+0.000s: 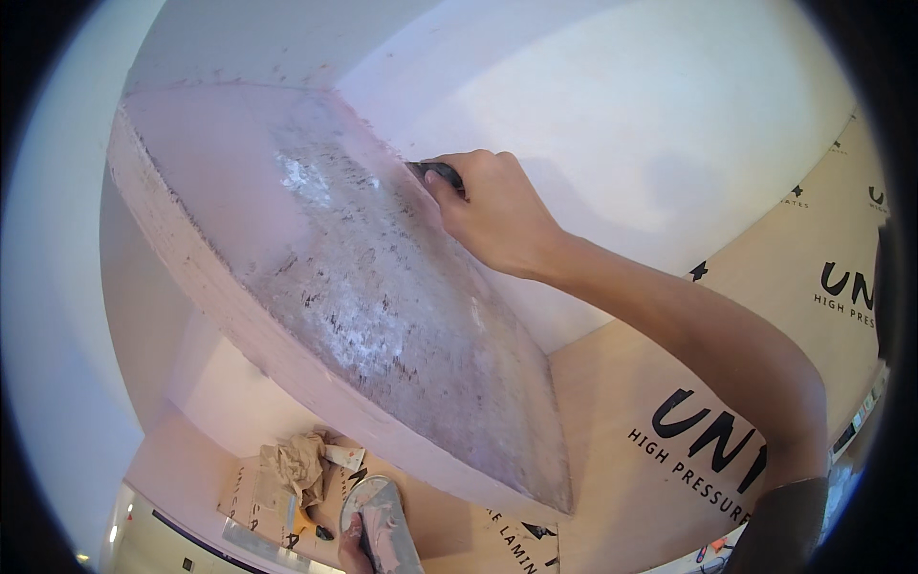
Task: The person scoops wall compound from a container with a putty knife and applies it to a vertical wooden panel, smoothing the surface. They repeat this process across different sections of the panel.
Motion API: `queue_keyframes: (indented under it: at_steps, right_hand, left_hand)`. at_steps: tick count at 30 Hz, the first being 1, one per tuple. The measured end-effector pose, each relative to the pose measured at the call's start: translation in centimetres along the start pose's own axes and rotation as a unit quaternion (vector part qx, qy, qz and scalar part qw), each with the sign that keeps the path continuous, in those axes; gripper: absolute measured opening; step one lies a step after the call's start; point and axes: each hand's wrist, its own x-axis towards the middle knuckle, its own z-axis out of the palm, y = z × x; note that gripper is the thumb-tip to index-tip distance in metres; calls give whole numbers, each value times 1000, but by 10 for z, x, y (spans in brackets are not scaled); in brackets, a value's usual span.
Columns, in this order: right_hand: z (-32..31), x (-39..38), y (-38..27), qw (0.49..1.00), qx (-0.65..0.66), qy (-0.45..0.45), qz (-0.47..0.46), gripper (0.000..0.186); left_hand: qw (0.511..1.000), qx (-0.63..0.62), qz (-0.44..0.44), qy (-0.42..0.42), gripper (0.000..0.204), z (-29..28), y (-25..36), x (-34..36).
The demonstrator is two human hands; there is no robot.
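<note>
My right hand (492,206) reaches across to the far right edge of a pinkish, filler-coated panel (373,277). Its fingers are closed around a small dark-handled tool (442,174), probably a putty knife; most of the blade is hidden at the edge. The panel's surface is mottled grey and pink with whitish, rough patches, and its near edge is thick and pale pink. Low in the picture, my left hand (354,547) grips a grey, round-ended palette (382,512) smeared with pink putty. Only part of that hand shows.
White wall (612,105) meets the panel on the far side. Tan printed sheeting (612,402) lies below and to the right. Under the panel are crumpled brown paper (295,467) and a yellow-orange tool with a dark end (304,519). The panel's corner juts out toward the lower right.
</note>
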Motion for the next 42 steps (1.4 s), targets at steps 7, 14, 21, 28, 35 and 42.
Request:
queue_keyframes:
  at_steps: [7,14,21,28,35,42]
  right_hand:
    - [22,6,-3,999,-41,0,18,29]
    - [27,13,-3,999,-43,-17,21,25]
    - [-35,-14,-29,995,19,-80,50,28]
    - [-145,-55,-55,990,72,-28,117,33]
    - [-107,-167,-147,973,60,-221,28,39]
    - [-17,-241,-193,887,62,-400,-222,30]
  left_hand:
    - [999,-23,-21,-29,42,-5,0,-7]
    - [998,-30,-50,-39,39,1,5,-7]
    - [997,-56,-23,-45,38,5,9,-18]
    - [989,-61,-10,-138,44,1,12,-13]
    - [978,-123,-24,-167,42,13,9,-17]
    - [950,139,-37,-278,48,17,62,-47]
